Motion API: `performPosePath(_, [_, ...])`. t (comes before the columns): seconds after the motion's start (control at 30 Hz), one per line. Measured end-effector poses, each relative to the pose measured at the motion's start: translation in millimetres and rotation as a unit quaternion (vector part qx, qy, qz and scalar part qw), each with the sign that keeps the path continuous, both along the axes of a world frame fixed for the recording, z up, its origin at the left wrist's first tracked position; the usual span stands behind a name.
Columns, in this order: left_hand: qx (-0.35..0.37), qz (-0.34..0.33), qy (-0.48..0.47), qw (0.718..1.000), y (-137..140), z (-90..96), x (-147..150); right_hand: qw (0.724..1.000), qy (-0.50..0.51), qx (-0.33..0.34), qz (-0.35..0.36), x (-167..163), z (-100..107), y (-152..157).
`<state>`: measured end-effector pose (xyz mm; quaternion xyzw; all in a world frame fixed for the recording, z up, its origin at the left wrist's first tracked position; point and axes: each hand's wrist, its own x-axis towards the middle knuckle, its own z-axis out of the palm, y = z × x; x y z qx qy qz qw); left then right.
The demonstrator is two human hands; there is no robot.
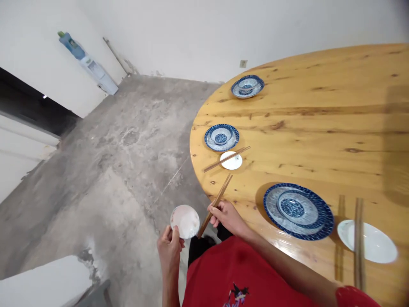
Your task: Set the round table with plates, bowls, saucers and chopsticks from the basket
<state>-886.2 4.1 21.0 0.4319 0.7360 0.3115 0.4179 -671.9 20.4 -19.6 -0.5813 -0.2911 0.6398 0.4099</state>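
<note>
My left hand (171, 244) grips a small white saucer (185, 221) by its lower edge, thumb on its face, out over the floor. In my right hand (223, 215) are wooden chopsticks (221, 192), pinched near the middle and slanting up toward the table edge. Just beyond them, another pair of chopsticks (212, 166) lies across a white saucer (236, 162). Beside that saucer is a blue-patterned plate (235, 146) with a bowl (220, 137) on it. To the right of my right arm sits a larger-looking blue-rimmed plate (324, 226) bearing a bowl (292, 209).
The wooden table (306, 145) has a rounded left end. At its far side stands a plate (237, 92) with a bowl. Near right, chopsticks (359, 238) rest over a white saucer (380, 244). A water dispenser (99, 76) stands by the wall, across the concrete floor (128, 140).
</note>
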Motion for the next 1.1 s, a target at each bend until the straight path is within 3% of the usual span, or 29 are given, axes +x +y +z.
performPosePath(0.13, [-0.008,-0.004,-0.021,1.0,51.9,-1.2,-13.0,1.0,-0.02,-0.011,-0.008,-7.5,-0.9,35.7])
performPosePath(0.27, [-0.009,-0.041,-0.033,0.999,120.8,-11.2,-38.3,0.998,-0.029,-0.009,-0.064,-23.8,-10.4,77.2])
performPosePath(0.4, [0.011,-0.103,-0.041,0.994,207.1,-18.0,-67.5,0.99,-0.027,-0.004,-0.139,-58.0,-19.2,131.0])
performPosePath(0.6, [0.042,-0.245,-0.006,0.969,331.1,-10.6,-88.7,0.968,-0.009,-0.002,-0.25,-113.0,-13.6,213.0])
performPosePath(0.83, [0.02,-0.348,-0.062,0.935,426.1,-23.4,-63.6,0.923,-0.016,-0.022,-0.385,-126.6,-9.5,272.0])
performPosePath(0.97, [-0.002,-0.387,-0.085,0.918,471.1,-35.8,-32.9,0.901,-0.012,-0.026,-0.433,-111.6,-12.1,310.5])
performPosePath(1.1, [-0.006,-0.417,-0.077,0.906,526.4,-39.1,5.5,0.888,-0.003,-0.012,-0.459,-83.4,-22.5,368.3])
